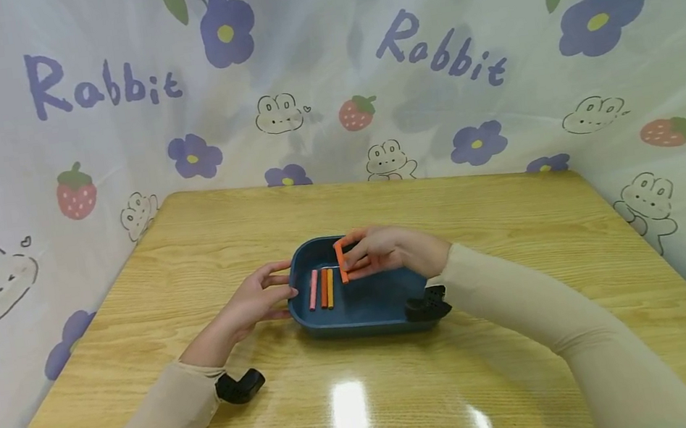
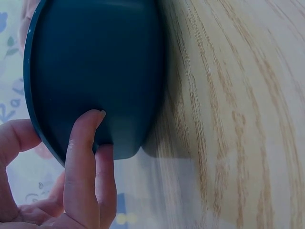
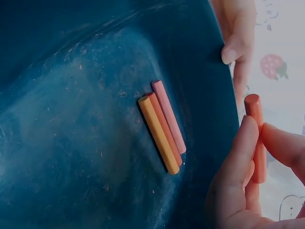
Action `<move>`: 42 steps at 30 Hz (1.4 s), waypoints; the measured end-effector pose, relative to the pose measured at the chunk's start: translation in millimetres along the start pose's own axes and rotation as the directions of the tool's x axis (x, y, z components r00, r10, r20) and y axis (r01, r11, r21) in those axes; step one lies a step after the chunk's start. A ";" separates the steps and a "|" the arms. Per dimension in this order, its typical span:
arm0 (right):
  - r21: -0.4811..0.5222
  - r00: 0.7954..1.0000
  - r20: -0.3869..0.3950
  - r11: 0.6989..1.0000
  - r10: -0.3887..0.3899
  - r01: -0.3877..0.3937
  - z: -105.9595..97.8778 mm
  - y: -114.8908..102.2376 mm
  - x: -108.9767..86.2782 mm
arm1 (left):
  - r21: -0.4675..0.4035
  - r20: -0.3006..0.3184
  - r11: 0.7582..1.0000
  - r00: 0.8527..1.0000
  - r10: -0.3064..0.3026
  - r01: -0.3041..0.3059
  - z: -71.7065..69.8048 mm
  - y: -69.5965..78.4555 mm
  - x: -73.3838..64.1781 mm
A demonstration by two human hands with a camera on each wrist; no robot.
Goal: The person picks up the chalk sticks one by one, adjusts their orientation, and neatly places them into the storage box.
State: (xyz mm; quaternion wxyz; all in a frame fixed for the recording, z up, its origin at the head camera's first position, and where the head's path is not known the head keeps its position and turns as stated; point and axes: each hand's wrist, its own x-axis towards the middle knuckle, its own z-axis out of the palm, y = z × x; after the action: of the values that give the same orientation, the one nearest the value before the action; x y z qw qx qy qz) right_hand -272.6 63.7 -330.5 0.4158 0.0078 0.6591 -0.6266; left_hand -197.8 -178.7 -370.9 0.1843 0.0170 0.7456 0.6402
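My right hand (image 1: 381, 249) pinches an orange stick of chalk (image 3: 258, 143) between thumb and fingers, raised over the dark blue tray (image 1: 382, 303). Three more chalk sticks lie side by side on the tray floor near its left end: a pink one (image 3: 168, 117), an orange-red one (image 3: 164, 129) and a yellow one (image 3: 158, 136). At the tray's left end, my left hand (image 1: 256, 299) touches the rim and outer wall with its fingers spread. In the left wrist view a fingertip (image 2: 97, 117) presses on that wall.
The tray stands on a wood-grain table (image 1: 239, 221). Behind and at both sides hangs a pale cloth (image 1: 307, 51) printed with rabbits, flowers and strawberries. A black wrist device (image 1: 240, 387) sits at the left cuff, another (image 1: 428, 304) at the right, overlapping the tray's near right corner.
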 end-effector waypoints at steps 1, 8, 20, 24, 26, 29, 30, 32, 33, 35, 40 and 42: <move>-0.007 1.000 0.008 1.000 0.009 -0.009 0.8 -0.1 1.4 | 0.000 0.002 1.000 1.000 0.004 -0.004 0.1 0.3 -0.4; -0.037 0.997 0.002 0.996 0.079 -0.078 6.0 4.4 16.4 | 0.002 -0.003 1.000 1.000 0.000 0.000 -0.3 -0.2 -0.4; -0.089 0.967 -0.077 0.964 0.245 -0.251 10.0 22.1 41.0 | 0.000 -0.006 1.000 1.000 -0.001 0.001 0.3 -0.6 0.8; -0.071 0.965 -0.096 0.965 0.246 -0.253 14.5 20.2 38.1 | -0.002 -0.007 1.000 1.000 0.000 0.000 0.1 -1.0 0.9; -0.046 0.964 -0.088 0.966 0.251 -0.256 15.9 18.2 36.3 | -0.003 -0.009 1.000 1.000 0.000 0.000 0.1 -0.7 0.8; -0.023 0.964 -0.075 0.966 0.256 -0.258 15.3 15.7 33.5 | -0.002 -0.008 1.000 1.000 0.004 -0.004 1.3 0.6 0.8; -0.020 0.965 -0.068 0.966 0.255 -0.257 14.7 15.2 32.5 | -0.002 -0.007 1.000 1.000 0.005 -0.005 1.6 1.0 0.9; -0.033 0.968 -0.056 0.968 0.245 -0.247 13.2 14.9 30.6 | -0.003 -0.006 1.000 1.000 0.007 -0.008 2.1 1.6 1.0; -0.041 0.970 -0.049 0.970 0.238 -0.240 12.3 15.0 29.6 | -0.003 -0.005 1.000 1.000 0.008 -0.008 2.2 1.6 1.1; -0.043 0.974 -0.032 0.974 0.222 -0.224 10.6 14.5 27.2 | -0.006 -0.004 1.000 1.000 0.009 -0.009 2.0 1.2 1.3; -0.017 0.988 0.004 0.988 0.151 -0.151 6.4 10.1 18.2 | -0.009 -0.004 1.000 1.000 0.012 -0.012 1.0 -0.9 1.2; -0.007 0.993 0.023 0.993 0.120 -0.120 5.4 7.1 13.3 | -0.012 -0.003 1.000 1.000 0.013 -0.014 0.5 -1.8 0.9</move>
State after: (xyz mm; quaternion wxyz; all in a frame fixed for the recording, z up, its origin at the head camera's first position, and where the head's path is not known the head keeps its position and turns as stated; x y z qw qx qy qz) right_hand -274.6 53.9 -343.0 0.4602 0.0390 0.6542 -0.5989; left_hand -198.1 -178.3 -372.9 0.1788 0.0198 0.7417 0.6461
